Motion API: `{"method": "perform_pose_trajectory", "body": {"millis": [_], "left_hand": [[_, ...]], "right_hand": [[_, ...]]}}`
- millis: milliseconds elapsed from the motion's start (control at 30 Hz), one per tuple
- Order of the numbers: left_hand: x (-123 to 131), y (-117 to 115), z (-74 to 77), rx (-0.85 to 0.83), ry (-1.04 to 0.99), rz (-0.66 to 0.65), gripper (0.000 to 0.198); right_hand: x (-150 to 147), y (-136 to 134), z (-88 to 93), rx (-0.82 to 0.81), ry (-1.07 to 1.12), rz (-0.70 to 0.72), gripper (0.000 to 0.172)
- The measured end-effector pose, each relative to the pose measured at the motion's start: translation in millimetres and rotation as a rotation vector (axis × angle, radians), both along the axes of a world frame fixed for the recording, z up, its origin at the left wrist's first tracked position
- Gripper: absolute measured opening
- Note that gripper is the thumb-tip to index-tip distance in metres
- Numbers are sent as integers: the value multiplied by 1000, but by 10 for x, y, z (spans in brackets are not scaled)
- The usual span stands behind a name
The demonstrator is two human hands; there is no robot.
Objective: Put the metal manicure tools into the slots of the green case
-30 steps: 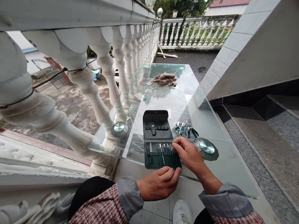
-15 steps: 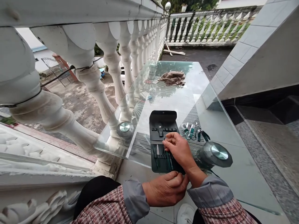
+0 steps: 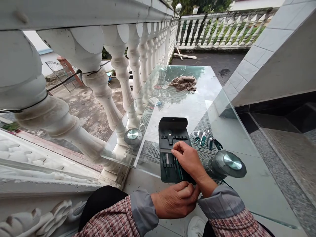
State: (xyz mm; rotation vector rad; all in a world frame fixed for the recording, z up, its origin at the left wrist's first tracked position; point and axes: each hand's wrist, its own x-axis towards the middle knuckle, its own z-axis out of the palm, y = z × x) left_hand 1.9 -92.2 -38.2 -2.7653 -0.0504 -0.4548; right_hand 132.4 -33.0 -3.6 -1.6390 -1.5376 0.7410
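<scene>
A dark green manicure tool case (image 3: 172,133) lies open on the glass table (image 3: 192,102), with several slim metal tools in its lower half. My right hand (image 3: 189,161) rests over that lower half, its fingers pinched on one thin tool in the case. My left hand (image 3: 175,200) is curled at the case's near edge, fingers closed on the case edge; what lies under them is hidden. A few loose green-handled clippers and scissors (image 3: 206,140) lie just right of the case.
A white stone balustrade (image 3: 108,82) runs close along the left. A crumpled brown rag (image 3: 184,83) lies at the table's far end. Round metal table fittings (image 3: 132,135) sit near both front corners. A tiled wall (image 3: 271,56) rises on the right.
My right hand moved from the case's right edge leftward over the tool row and pinched a tool. The view shifted slightly. My left hand stayed at the case's near edge.
</scene>
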Motion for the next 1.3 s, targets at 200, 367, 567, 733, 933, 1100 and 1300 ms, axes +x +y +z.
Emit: {"method": "perform_pose_trajectory", "body": {"millis": [200, 367, 567, 733, 933, 1100, 1300], "left_hand": [[7, 5, -51, -28, -8, -6, 26], [2, 32, -74, -46, 41, -23, 24], [16, 55, -101, -75, 28, -33, 24], [15, 45, -96, -58, 45, -21, 25], [17, 47, -68, -56, 23, -22, 26], [20, 51, -78, -86, 43, -24, 25], [14, 53, -101, -89, 15, -26, 23]], "right_hand": [[-10, -1, 11, -45, -91, 52, 7], [-1, 8, 3, -57, -136, 76, 8], [-21, -4, -38, 8, -238, 96, 35], [3, 35, -60, 56, -175, 112, 30], [9, 105, -29, -15, -1, 62, 29], [-9, 129, -14, 30, -194, 154, 28], [-26, 123, -10, 56, -354, 272, 23]]}}
